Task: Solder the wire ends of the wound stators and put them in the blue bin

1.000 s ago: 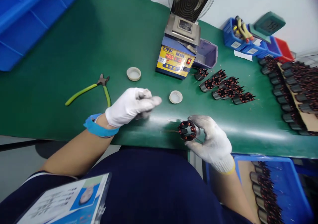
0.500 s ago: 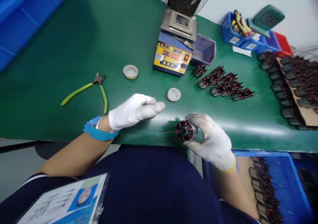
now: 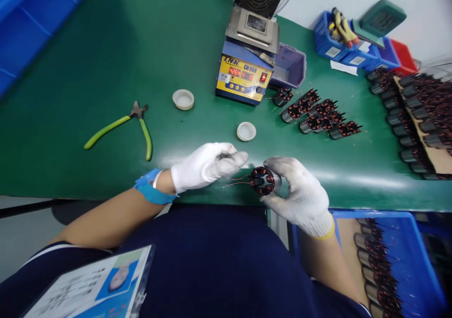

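My right hand, in a white knit glove, grips a motor stator with a steel shell and copper windings. Its wound end faces left, and thin copper wires stick out that way. Just left of the stator is my left hand, gloved too, its fingertips brought together close above the wires. Whether a wire is between those fingertips cannot be made out. Beyond my hands lie a small white round dish and a second dish.
Green-handled cutters lie spread at left. A solder pot stands at the back, beside a purple bin. Several stators stand right of it, with more on cardboard. A blue crate is at lower right.
My left hand has moved right, towards the stator, and its stretched fingers have drawn together. My right hand keeps its hold on the stator, nearly in place. The view has shifted slightly.
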Available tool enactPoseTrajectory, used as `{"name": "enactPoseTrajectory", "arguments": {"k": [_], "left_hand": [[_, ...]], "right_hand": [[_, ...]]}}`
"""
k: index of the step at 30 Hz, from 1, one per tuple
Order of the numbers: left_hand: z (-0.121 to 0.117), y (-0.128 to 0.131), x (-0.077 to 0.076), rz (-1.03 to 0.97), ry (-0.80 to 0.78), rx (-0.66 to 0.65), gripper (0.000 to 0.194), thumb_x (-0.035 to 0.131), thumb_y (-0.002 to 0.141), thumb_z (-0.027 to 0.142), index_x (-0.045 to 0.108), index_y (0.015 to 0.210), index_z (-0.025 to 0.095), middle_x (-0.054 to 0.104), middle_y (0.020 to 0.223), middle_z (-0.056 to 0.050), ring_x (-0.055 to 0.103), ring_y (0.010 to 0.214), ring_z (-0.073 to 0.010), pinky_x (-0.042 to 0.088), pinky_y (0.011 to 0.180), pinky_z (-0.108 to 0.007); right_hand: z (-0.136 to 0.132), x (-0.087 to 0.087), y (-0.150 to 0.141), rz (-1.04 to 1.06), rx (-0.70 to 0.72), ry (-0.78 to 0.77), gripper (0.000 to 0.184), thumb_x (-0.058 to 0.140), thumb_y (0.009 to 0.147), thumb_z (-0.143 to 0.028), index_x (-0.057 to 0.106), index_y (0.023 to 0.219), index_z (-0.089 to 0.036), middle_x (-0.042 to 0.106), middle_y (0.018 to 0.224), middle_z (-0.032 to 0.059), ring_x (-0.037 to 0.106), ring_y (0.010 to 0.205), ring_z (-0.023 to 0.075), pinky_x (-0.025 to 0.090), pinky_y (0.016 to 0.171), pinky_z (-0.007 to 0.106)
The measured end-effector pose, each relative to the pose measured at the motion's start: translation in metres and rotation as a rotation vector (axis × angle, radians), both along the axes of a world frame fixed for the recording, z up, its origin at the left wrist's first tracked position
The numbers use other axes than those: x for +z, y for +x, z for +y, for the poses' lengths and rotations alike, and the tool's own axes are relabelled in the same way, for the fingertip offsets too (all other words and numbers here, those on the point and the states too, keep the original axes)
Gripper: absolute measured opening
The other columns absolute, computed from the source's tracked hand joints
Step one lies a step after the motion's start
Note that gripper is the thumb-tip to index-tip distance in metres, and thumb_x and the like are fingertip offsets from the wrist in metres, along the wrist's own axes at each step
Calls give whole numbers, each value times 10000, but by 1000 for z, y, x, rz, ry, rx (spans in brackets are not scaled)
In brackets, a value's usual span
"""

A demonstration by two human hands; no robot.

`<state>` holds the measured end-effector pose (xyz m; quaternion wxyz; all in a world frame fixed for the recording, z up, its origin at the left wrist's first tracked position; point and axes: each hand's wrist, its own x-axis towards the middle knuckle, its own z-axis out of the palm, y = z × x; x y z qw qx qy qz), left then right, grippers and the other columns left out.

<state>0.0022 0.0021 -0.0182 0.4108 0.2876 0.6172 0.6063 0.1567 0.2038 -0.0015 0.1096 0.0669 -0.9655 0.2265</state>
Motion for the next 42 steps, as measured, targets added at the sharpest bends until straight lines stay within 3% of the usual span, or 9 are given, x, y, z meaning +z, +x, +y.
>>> {"name": "enactPoseTrajectory", "arguments": {"k": [7,11,16,19,22,27,30,33,42], "left_hand": [[-18,-12,1,-340,-91,-182,390,704,734,353,436,534,153,392,465,0,302,400,-68,235,406,-226],[-30,-32,-1,-148,-98,-300,496,646,821,526,535,548,127,476,499,-64,409,434,-107,294,428,-240],[-8,-1,-7,-161,-218,-397,527,609,856,620,640,701,117,592,631,-76,498,514,-112,386,474,-209],[-4,5,-1,-397,-270,-308,434,736,738,451,508,561,127,459,508,-32,405,422,-84,292,392,-189],[-11,-14,4,-519,-105,7,354,714,622,301,410,512,157,319,443,20,259,340,-57,139,339,-180],[-5,-41,-12,-631,158,538,287,630,823,258,441,634,153,389,533,24,327,369,-64,222,339,-177],[6,-36,-30,-606,66,547,299,653,863,339,533,699,120,502,629,-24,466,447,-94,311,362,-195],[12,-31,-41,-532,31,518,321,660,869,369,574,720,99,551,674,-69,525,500,-125,358,389,-218],[10,-33,-42,-481,1,470,314,670,869,366,610,754,80,597,705,-104,551,534,-142,398,426,-237]], "right_hand": [[-4,1,-3,-35,77,-30,497,711,713,-251,608,1180,-117,674,1112,143,674,1033,282,592,891,389],[-2,7,1,-10,-79,6,471,694,698,-235,618,1152,-135,673,1098,122,680,1005,261,588,896,363],[-2,4,2,3,-61,6,489,719,715,-271,613,1171,-130,677,1120,140,679,1038,291,585,916,394],[-1,3,4,-40,-35,9,503,710,696,-280,618,1171,-142,682,1137,136,683,1043,298,583,928,399],[3,5,5,-63,-125,23,484,709,682,-285,631,1146,-171,689,1106,100,694,986,270,593,888,373],[19,1,-22,-74,-493,103,589,770,644,-347,633,1196,-193,678,1198,100,678,1057,300,584,907,407],[32,-5,-49,-159,-580,209,628,761,652,-366,621,1243,-209,673,1207,114,673,1052,339,576,877,463],[40,-8,-68,-240,-478,315,542,722,697,-367,617,1211,-229,677,1165,92,682,992,330,565,814,449],[35,22,-103,-506,-240,372,506,706,750,-438,665,1225,-269,702,1162,52,676,1003,335,459,621,349]]}}
